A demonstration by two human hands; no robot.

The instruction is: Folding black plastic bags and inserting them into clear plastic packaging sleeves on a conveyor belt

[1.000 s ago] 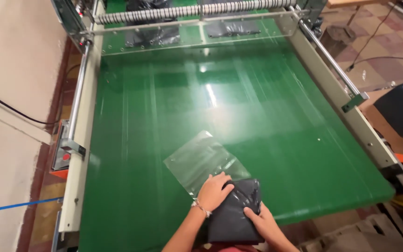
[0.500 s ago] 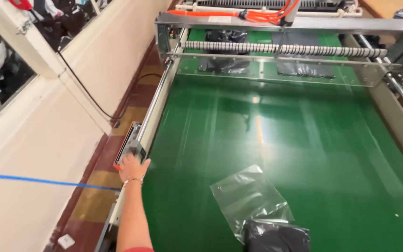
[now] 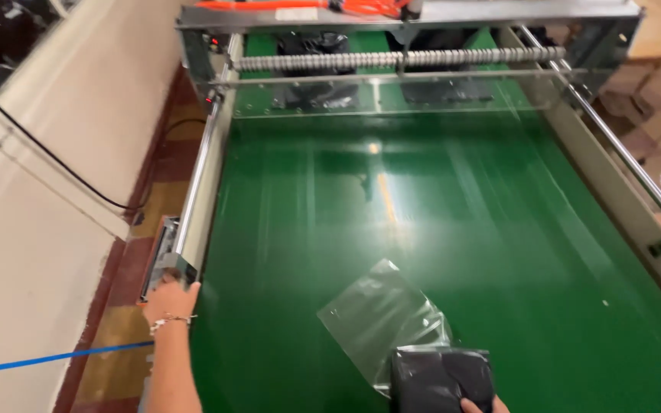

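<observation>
Garment bundle first: a folded dark garment (image 3: 441,378) lies at the bottom of the frame, right of centre, on the green conveyor belt (image 3: 453,229), half tucked into the mouth of a clear plastic bag (image 3: 380,317) that fans out toward the upper left of it. I judge the cloth soft and light, likely to slump if lifted by one corner, so I would take it flat across the folded edge; the bag looks thin, slick and easily creased, best pinched at its open rim. My right hand (image 3: 483,404) shows only as fingertips at the bottom edge, resting on the garment's near edge, and I cannot tell whether it grips. My left hand (image 3: 170,300) is out at the lower left, fingers curled over the end of the grey control box (image 3: 164,264) on the machine's pale side rail (image 3: 206,191), clamped on nothing loose. Upper frame: a ribbed roller (image 3: 399,58) spans the machine, with dark bagged packages (image 3: 323,95) beyond a clear guard. A blue line (image 3: 47,358) and a black cable (image 3: 63,164) cross the left wall.
</observation>
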